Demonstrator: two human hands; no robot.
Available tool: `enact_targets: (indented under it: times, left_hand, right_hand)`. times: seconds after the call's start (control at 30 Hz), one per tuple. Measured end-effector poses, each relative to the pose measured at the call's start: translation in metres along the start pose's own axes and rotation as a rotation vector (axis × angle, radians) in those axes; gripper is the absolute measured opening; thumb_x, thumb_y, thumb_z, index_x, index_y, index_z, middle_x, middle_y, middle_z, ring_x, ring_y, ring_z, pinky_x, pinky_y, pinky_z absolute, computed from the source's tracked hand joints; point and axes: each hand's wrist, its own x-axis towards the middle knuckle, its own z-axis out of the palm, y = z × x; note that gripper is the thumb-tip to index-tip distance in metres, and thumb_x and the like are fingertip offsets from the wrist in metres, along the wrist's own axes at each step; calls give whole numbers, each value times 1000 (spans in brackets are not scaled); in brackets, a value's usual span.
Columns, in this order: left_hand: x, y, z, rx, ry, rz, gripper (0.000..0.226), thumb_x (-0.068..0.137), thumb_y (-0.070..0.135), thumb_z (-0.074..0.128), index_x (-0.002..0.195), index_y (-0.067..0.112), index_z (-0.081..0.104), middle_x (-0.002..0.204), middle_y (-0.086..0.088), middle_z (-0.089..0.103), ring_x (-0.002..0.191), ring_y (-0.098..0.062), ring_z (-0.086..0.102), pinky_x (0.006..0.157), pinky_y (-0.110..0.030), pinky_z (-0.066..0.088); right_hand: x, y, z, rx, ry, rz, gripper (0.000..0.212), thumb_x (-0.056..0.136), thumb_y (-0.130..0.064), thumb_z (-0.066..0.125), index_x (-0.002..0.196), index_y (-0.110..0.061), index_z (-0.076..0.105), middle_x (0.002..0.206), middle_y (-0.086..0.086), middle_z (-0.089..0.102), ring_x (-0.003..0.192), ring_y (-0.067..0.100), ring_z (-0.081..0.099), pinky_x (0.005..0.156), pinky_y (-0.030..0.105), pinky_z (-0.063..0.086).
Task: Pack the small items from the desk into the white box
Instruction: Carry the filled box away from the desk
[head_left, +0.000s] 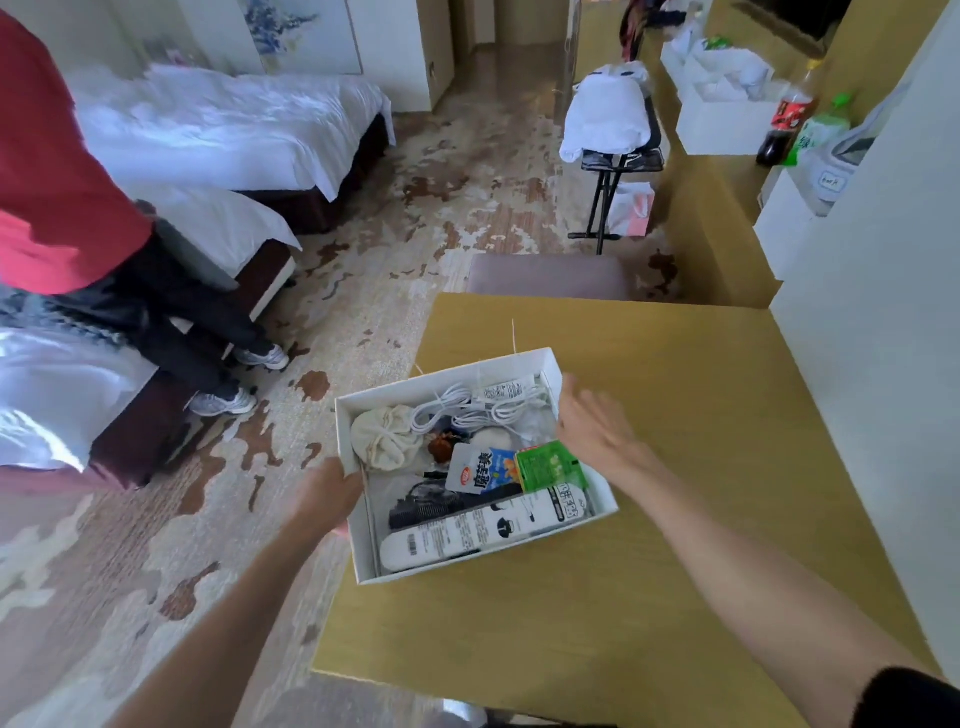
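Partly overhanging desk (701, 519) at its nine-o'clock edge, white box (447, 375). Gripped at nine by left hand (327, 493), probably to stop tipping; flanked at three by right hand (597, 431), fingers straight, holding nothing. Inside: cable (483, 410), pouch (387, 436), packets (483, 470).

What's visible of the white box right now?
The white box is a shallow, lidless rectangle, cardboard by its look, lying flat and skewed on the yellow desk, its far left corner past the desk's edge. It holds a cable, pouch, packets and comb. The left hand grips its left wall; the open right hand is at its right wall.
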Motion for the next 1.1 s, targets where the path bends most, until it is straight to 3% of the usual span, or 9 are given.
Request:
enact_targets:
  times: [0.1,0.23,0.37,0.5,0.57,0.7,0.87,0.97,1.1]
  left_hand:
    - [-11,-32,-24,-37,42,-107,20,88,12,48,93,-2,61,88,-19,68,80,-34,67,75,-44,58]
    - [-35,-96,-57,-117,107,-256,16,87,13,48,81,3,60,74,-14,69,61,-26,68,57,-35,57]
    - [-62,-175,-85,-219,188,-404,17,87,12,49,81,3,61,74,-16,70,63,-28,69,60,-38,59]
    - [-82,-264,-110,-310,267,-509,21,85,9,48,80,-4,64,78,-20,71,69,-32,70,61,-41,59]
    - [-88,-310,-124,-351,323,-540,22,85,8,46,71,0,61,71,-19,69,58,-27,67,52,-35,57]
    - [-116,-402,-155,-370,415,-636,27,86,10,45,60,9,53,53,-7,61,34,-7,56,31,-14,37]
    - [-165,-485,-199,-305,495,-790,23,85,11,46,62,7,48,57,-9,57,56,-27,58,47,-26,42]
    - [-199,-530,-216,-366,548,-879,23,85,12,46,75,-4,59,73,-20,67,69,-32,66,64,-41,57]
    - [-255,-589,-219,-471,661,-1039,26,86,16,46,86,-4,62,80,-20,70,69,-32,69,67,-42,59]
  right_hand:
    - [18,-39,10,-23,-22,-127,46,94,-3,49,136,6,31,59,-1,44,41,9,43,37,19,29]
    - [35,-112,36,-84,-41,-326,43,96,-10,50,131,6,34,57,-3,44,40,8,41,36,21,28]
    - [41,-201,69,-151,-58,-519,38,94,-17,54,120,6,39,60,0,51,42,13,45,39,27,35]
    - [35,-304,106,-199,-60,-662,29,88,-10,52,112,4,44,48,-6,36,36,8,30,37,25,14]
    - [32,-360,129,-222,-61,-737,26,87,-7,51,110,3,44,48,-6,36,36,7,30,37,24,14]
    - [14,-475,177,-212,-115,-876,31,87,-2,50,115,3,39,49,-5,37,36,9,33,37,24,17]
    - [-25,-602,226,-182,-201,-1012,32,83,5,47,114,3,37,49,-2,38,37,13,34,36,25,18]
    - [-54,-675,252,-160,-205,-1147,23,81,3,46,102,-2,39,50,-2,35,38,15,30,38,26,19]
    - [-106,-771,289,-175,-243,-1373,20,79,4,48,95,-4,41,41,-3,39,30,7,21,36,19,9]
